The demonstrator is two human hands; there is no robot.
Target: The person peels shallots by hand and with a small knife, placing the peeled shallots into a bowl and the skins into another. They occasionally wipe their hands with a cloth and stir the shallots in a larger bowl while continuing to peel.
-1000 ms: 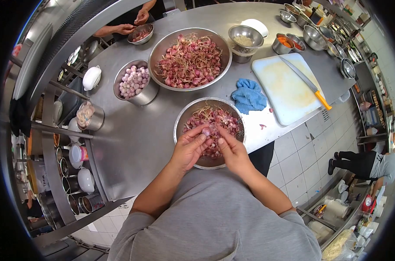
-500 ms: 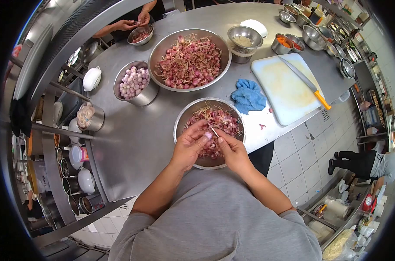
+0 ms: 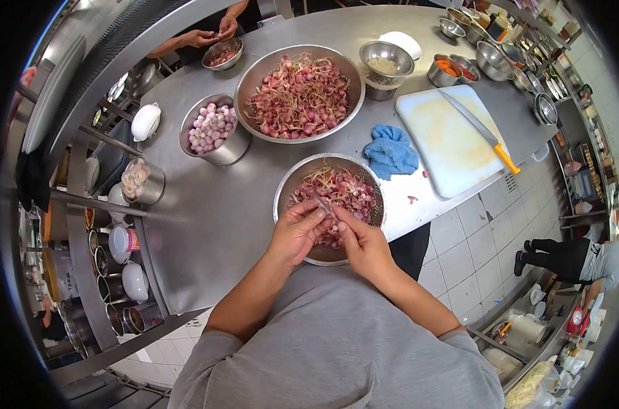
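Both of my hands meet over a perforated metal colander [image 3: 279, 204] that holds reddish shallot skins [image 3: 350, 194]. My left hand [image 3: 297, 230] is closed, pinching a small shallot mostly hidden by the fingers. My right hand [image 3: 362, 242] is closed against it, fingertips touching the left ones, on what looks like a small knife; a thin, pale blade-like strip [image 3: 322, 203] shows between the hands. Just beyond the colander stands a wide metal bowl [image 3: 356, 102] heaped with unpeeled shallots [image 3: 299, 99]. To its left, a metal pot [image 3: 227, 150] holds peeled shallots [image 3: 211, 128].
Right of the colander lie a blue cloth [image 3: 391, 151] and a white cutting board [image 3: 432, 136] bearing an orange-handled knife [image 3: 487, 136]. Across the steel table, another person's hands [image 3: 220, 31] work above a small bowl [image 3: 224, 63]. Metal bowls [image 3: 493, 60] line the far right.
My right hand has moved slightly left and closer to my left hand. The pale strip between them is now tilted up to the left, and the shallot is less visible.
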